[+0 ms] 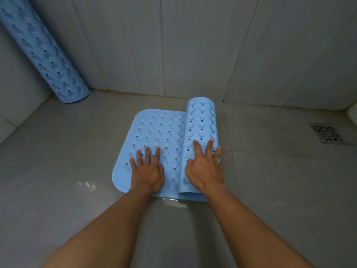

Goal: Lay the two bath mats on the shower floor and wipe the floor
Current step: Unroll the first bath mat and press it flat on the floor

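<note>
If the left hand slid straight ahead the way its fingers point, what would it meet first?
Only more of the flat mat under the left hand. Beyond its far edge lies bare floor, then probably the tiled wall; depth is unclear.

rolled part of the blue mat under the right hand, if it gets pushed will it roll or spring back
The rolled part looks round and floppy, so it would probably roll rightward under the right hand. It may curl back if released. The left hand pinning the flat part should limit sliding on the wet-looking floor.
</note>
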Demonstrator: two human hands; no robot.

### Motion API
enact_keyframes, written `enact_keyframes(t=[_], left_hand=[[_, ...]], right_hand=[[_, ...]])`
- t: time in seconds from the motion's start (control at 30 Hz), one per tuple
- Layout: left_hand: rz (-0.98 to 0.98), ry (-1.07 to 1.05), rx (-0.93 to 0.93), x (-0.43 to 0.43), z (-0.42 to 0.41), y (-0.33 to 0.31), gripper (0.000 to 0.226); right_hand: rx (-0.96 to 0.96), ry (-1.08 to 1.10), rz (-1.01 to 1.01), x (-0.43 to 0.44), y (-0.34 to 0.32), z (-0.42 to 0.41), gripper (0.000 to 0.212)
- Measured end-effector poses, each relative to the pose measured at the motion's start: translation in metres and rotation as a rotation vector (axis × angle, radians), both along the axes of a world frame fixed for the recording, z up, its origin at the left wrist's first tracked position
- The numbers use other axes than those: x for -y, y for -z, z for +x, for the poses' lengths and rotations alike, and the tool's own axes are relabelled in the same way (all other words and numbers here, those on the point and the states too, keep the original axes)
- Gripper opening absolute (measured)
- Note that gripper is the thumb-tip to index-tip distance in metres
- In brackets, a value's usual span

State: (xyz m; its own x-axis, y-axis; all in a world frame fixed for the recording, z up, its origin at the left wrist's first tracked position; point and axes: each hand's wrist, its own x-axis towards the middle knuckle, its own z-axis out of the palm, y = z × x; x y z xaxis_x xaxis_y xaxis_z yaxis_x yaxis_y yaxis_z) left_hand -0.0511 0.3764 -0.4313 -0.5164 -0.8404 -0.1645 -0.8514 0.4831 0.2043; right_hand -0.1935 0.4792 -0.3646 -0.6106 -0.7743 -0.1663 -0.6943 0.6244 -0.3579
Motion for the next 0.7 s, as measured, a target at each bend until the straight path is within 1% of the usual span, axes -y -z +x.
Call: enact_keyframes(t=[0.07, 0.17, 0.2, 0.33, 0.43, 0.53, 0.6, 0.7], left_hand=[[-0.006, 0.005, 0.012, -0.007, -0.001, 0.003, 0.062], [-0.010, 0.001, 0.058, -0.010, -0.003, 0.005, 0.067], [-0.013, 0.010, 0.065, -0.010, -0.005, 0.004, 0.065], [-0.009, 0.116, 0.016, -0.020, -0.019, 0.000, 0.057], [0.030, 0.104, 0.045, -0.031, -0.028, 0.001, 0.065], [0.032, 0.076, 0.083, -0.035, -0.034, 0.004, 0.070], [0.029, 0.065, 0.084, -0.035, -0.036, 0.004, 0.069], [0.026, 0.084, 0.053, -0.037, -0.040, 0.003, 0.067]], right_hand=[[0.015, -0.007, -0.010, -0.006, -0.001, -0.007, 0.068], [0.035, 0.023, -0.004, -0.014, -0.002, -0.017, 0.085], [0.039, 0.034, -0.014, -0.018, -0.002, -0.021, 0.086], [0.030, 0.043, -0.072, -0.028, -0.010, -0.028, 0.077], [0.020, 0.040, -0.021, -0.032, -0.013, -0.030, 0.067], [0.005, 0.048, 0.031, -0.039, -0.012, -0.031, 0.064], [0.020, 0.065, 0.043, -0.045, -0.009, -0.030, 0.071], [0.042, 0.109, 0.046, -0.052, -0.003, -0.030, 0.093]])
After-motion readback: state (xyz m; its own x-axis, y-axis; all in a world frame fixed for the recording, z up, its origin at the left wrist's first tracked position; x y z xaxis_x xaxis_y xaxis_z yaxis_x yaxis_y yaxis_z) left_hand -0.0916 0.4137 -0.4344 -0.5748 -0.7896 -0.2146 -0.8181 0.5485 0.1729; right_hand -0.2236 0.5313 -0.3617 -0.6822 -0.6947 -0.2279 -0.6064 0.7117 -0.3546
